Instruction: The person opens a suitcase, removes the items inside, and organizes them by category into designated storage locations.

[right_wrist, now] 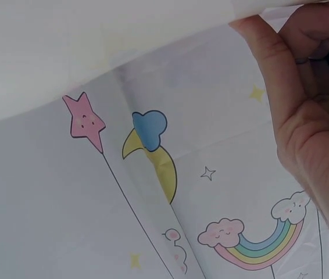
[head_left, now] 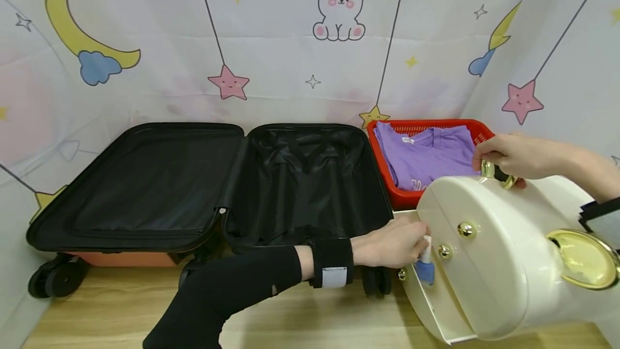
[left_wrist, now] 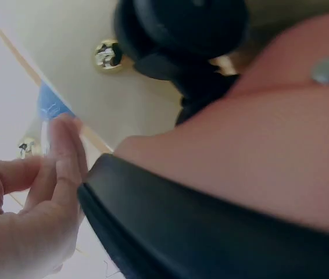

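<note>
My left hand (head_left: 393, 243) pinches the white cap of a small blue bottle (head_left: 425, 272) at the pulled-out drawer (head_left: 448, 319) of a cream storage box (head_left: 528, 220). In the left wrist view, the fingers of that hand (left_wrist: 45, 192) meet at the cap, above the blue body (left_wrist: 53, 103). On top of the box my right hand (head_left: 513, 155) grips a gold handle (head_left: 488, 169). The box leans, its front facing left, with round gold knobs (head_left: 466, 229) on its drawers. In the right wrist view the handle is mostly hidden by the right hand (right_wrist: 304, 99).
An open suitcase lies left of the box, its black-lined left half (head_left: 140, 182) beside the right half (head_left: 310, 193). Behind the box, a red basket (head_left: 406, 198) holds a folded purple shirt (head_left: 426, 152). A patterned white curtain (head_left: 290, 58) closes off the back.
</note>
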Action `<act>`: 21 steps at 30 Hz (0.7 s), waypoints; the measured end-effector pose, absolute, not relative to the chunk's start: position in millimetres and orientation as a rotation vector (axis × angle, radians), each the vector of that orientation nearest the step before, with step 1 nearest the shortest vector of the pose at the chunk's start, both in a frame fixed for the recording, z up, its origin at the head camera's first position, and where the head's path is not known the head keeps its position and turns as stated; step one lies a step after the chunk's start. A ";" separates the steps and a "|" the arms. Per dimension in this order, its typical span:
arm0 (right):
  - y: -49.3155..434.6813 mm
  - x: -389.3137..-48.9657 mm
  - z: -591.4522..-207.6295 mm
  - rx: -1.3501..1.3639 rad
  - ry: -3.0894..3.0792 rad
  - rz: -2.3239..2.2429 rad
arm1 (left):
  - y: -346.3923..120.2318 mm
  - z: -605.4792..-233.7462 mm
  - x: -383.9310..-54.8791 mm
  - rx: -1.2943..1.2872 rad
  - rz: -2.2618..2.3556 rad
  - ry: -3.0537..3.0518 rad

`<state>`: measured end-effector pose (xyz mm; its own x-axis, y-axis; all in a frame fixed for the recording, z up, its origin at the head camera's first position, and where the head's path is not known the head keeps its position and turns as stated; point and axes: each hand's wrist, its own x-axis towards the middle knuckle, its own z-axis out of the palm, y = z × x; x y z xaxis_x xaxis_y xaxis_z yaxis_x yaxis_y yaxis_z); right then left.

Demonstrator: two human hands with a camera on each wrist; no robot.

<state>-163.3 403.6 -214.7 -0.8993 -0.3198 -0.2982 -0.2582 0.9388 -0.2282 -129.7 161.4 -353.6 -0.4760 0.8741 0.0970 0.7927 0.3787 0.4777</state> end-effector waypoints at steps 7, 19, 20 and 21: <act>402.1 -163.1 -213.5 -0.439 2.758 -0.240 | 150.5 -353.4 -118.2 1.616 0.587 2.532; 402.5 -162.4 -212.6 -0.449 2.763 -0.237 | 128.6 -371.4 -82.0 1.654 0.276 2.552; 402.5 -162.2 -212.2 -0.447 2.761 -0.238 | 128.3 -372.6 -81.3 1.622 0.279 2.520; 402.7 -161.8 -211.8 -0.449 2.761 -0.236 | 128.1 -373.7 -80.6 1.588 0.281 2.492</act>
